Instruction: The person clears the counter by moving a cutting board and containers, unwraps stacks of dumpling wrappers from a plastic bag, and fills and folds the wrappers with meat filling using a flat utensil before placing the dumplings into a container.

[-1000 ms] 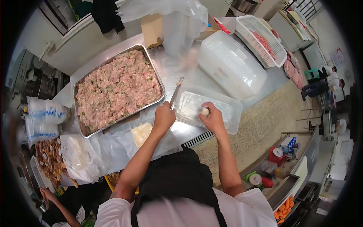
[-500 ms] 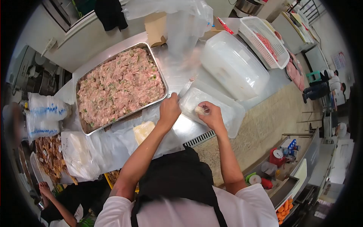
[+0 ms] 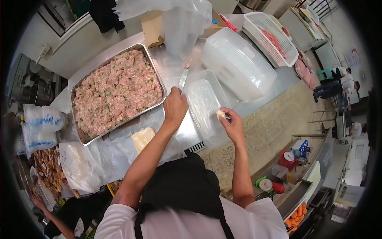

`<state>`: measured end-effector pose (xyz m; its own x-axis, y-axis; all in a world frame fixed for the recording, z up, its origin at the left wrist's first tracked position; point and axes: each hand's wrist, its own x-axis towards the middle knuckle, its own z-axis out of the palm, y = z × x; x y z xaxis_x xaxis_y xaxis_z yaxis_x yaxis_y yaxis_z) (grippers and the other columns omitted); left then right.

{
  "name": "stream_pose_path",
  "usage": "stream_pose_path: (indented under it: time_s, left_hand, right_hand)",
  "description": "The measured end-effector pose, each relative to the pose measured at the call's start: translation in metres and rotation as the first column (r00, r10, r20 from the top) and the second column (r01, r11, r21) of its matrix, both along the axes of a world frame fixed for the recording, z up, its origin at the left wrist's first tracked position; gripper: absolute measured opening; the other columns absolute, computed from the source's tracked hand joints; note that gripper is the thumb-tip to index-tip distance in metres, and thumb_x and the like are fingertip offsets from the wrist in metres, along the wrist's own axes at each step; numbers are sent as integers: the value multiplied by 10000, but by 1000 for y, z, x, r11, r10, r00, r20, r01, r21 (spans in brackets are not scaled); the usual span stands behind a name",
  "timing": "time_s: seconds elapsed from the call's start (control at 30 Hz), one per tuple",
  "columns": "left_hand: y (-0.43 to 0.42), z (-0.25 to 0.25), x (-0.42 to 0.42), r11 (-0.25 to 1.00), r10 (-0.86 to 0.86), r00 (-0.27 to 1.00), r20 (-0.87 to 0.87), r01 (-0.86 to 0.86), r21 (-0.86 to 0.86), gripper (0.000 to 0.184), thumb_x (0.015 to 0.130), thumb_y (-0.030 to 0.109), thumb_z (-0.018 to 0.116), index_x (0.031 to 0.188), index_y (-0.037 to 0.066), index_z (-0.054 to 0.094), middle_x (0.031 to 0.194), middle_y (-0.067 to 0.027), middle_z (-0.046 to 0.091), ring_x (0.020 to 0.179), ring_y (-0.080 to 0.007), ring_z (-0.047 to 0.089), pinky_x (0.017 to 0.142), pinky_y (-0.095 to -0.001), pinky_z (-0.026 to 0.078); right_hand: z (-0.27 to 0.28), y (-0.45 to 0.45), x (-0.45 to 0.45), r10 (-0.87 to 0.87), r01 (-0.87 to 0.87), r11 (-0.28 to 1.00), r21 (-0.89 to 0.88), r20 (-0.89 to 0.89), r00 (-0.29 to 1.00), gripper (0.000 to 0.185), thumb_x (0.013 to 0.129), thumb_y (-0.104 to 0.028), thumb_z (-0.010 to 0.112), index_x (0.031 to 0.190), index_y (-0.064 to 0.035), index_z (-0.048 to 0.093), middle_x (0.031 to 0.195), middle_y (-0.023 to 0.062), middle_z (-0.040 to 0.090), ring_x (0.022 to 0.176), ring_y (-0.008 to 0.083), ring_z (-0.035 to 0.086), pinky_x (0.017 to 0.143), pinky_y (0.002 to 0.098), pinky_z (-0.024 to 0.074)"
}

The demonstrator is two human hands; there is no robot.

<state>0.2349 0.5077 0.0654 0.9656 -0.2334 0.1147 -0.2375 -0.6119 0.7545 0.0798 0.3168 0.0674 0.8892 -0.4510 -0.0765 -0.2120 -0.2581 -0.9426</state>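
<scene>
My left hand (image 3: pixel 175 106) is closed around a narrow, flat metal spatula (image 3: pixel 183 79), which has a bit of pink meat on its far tip. My right hand (image 3: pixel 232 123) pinches a small pale dumpling (image 3: pixel 220 115) between thumb and fingers, above the right edge of a shallow clear plastic tub (image 3: pixel 207 89). Left of my left hand, a metal tray (image 3: pixel 158 75) holds minced meat filling (image 3: pixel 115 91) flecked with green. A stack of yellowish square dough wrappers (image 3: pixel 142 138) lies on plastic by my left forearm.
A translucent lidded box (image 3: pixel 238 65) and a white basket (image 3: pixel 292 55) with pink meat stand at the back right. Plastic bags (image 3: pixel 79 165) lie on the left. Another person's arm (image 3: pixel 53 215) shows at lower left. The table ends at my right.
My left hand and the spatula have turned, so more of the blade shows, away from the tub. My right hand has moved right with the dumpling. The whole view has shifted slightly left.
</scene>
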Motion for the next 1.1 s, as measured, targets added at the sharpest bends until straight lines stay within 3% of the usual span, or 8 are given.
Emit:
stream_pose_path:
  time_s: [0.13, 0.3, 0.5, 0.73, 0.77, 0.9, 0.97, 1.1]
  left_hand:
    - [7, -7, -38, 995, -87, 984, -155, 92, 28, 333, 827, 191, 749, 949, -55, 562, 831, -278, 671, 764, -454, 674, 702, -502, 520]
    - [-3, -31, -29, 987, -130, 989, -63, 136, 90, 221, 741, -15, 597, 955, -29, 546, 786, -283, 669, 765, -480, 668, 727, -549, 519]
    - [25, -14, -17, 985, -153, 983, -103, 160, 68, 251, 791, 76, 681, 974, -32, 545, 797, -300, 656, 786, -488, 660, 720, -549, 496]
    - [26, -33, -17, 976, -167, 979, -114, 180, 123, 273, 785, 8, 684, 1013, -34, 540, 827, -297, 668, 815, -489, 666, 721, -544, 512]
    - [27, -32, -14, 974, -199, 977, -81, 206, 93, 268, 784, 8, 694, 1005, -31, 547, 834, -289, 672, 819, -488, 665, 724, -537, 512]
    - [31, -26, -8, 970, -236, 967, -97, 240, 28, 264, 788, 41, 738, 974, -29, 565, 860, -272, 681, 840, -480, 667, 727, -526, 511]
    - [31, -27, -7, 968, -247, 963, -109, 250, 9, 277, 787, 59, 755, 973, -28, 569, 866, -273, 681, 850, -478, 667, 729, -520, 512]
    - [30, -31, -8, 973, -227, 968, -102, 222, -58, 290, 778, 85, 794, 896, -37, 559, 805, -250, 661, 774, -431, 671, 677, -472, 489]
  right_hand:
    - [-9, 2, -13, -81, 81, 996, 36, -2, 997, 354, 845, -27, 719, 1195, -10, 674, 1050, 108, 725, 954, 164, 679, 877, 302, 521]
    - [2, 17, -18, -45, 45, 999, 4, -15, 999, 353, 835, -5, 719, 1184, -5, 670, 1050, 110, 728, 958, 169, 686, 878, 308, 527]
    - [3, 31, -14, 112, -113, 993, -18, -63, 992, 333, 805, 16, 750, 1125, -15, 665, 1030, 110, 737, 945, 188, 706, 871, 320, 544]
    - [-10, 58, 17, 399, -418, 895, -154, -140, 906, 309, 744, 33, 782, 1019, -27, 655, 927, 145, 722, 898, 277, 715, 811, 349, 552]
    - [-16, 59, 21, 436, -460, 873, -162, -167, 885, 331, 751, 34, 793, 1050, -18, 658, 945, 92, 723, 898, 197, 697, 823, 325, 549]
    - [-33, 71, 33, 473, -491, 868, -77, -173, 864, 310, 744, 30, 801, 1012, -17, 652, 910, 92, 714, 879, 193, 695, 808, 333, 554]
    - [-41, 82, 36, 444, -440, 896, 60, -143, 885, 308, 708, 29, 810, 965, -24, 649, 892, 148, 710, 845, 282, 706, 794, 354, 553]
    - [-59, 102, 37, 383, -384, 923, 13, -116, 917, 316, 672, -18, 848, 921, -26, 652, 868, 131, 701, 829, 304, 689, 788, 377, 550]
